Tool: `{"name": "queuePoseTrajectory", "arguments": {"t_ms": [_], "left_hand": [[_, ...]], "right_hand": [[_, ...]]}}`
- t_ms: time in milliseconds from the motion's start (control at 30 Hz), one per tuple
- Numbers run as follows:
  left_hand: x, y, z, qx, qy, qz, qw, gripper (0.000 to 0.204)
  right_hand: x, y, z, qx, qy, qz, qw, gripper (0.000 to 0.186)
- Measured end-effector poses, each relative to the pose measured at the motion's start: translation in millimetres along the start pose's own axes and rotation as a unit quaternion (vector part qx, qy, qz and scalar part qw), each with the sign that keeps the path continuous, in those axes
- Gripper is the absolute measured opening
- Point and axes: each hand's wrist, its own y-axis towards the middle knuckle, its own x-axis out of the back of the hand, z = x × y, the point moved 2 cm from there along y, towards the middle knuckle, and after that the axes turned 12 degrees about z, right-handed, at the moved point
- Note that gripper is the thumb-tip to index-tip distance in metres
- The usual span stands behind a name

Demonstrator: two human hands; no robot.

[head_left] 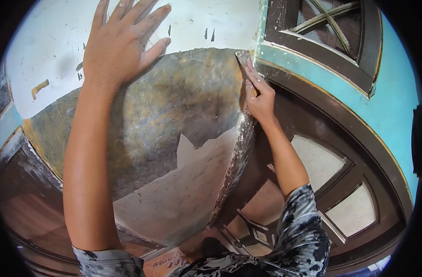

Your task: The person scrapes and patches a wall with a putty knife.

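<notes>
While the right hand [261,101] has its fingers [258,77] curled snugly around a scraper [242,58], one of them stretched up toward the blade, the left hand [113,55] is spread wide with its palm to the wall, thumb sticking out toward 2 o'clock, nothing in its grip that I can see. Scraper's at about 1 o'clock in the view, right beside the wall's corner edge. Long axis runs pretty much up and down: blade points just shy of 12, yellowish handle goes back toward 6. Can't tell if the blade's actually biting into anything.

Moving outward, a big mottled grey-olive patch [174,106] fills the middle, with whitish coating [224,21] toward 12 and a pale jagged-topped area [174,198] toward 6. Chipped corner trim [237,150] drops away below the scraper. Past that: dark brown woodwork [338,124] with pale panels toward 4, teal wall [395,78] between 2 and 3, and a window frame [321,60] with crossed bars around 1:30.
</notes>
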Motion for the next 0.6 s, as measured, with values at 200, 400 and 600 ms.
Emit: {"name": "queuePoseTrajectory", "arguments": {"t_ms": [200,400,600], "left_hand": [[8.6,-1.0,-7.9,0.006,-0.006,-0.017,1.000,0.059],[5.9,1.6,-9.3,0.020,0.006,-0.016,1.000,0.058],[5.8,-1.0,-2.3,0.011,0.025,-0.013,1.000,0.058]], "right_hand": [[-2.6,3.2,-2.6,-0.014,0.004,-0.007,1.000,0.037],[-5.6,-0.9,-9.3,-0.029,0.090,-0.031,0.995,0.039],[-12.4,3.2,-2.4,-0.045,0.090,-0.043,0.994,0.037]]}}
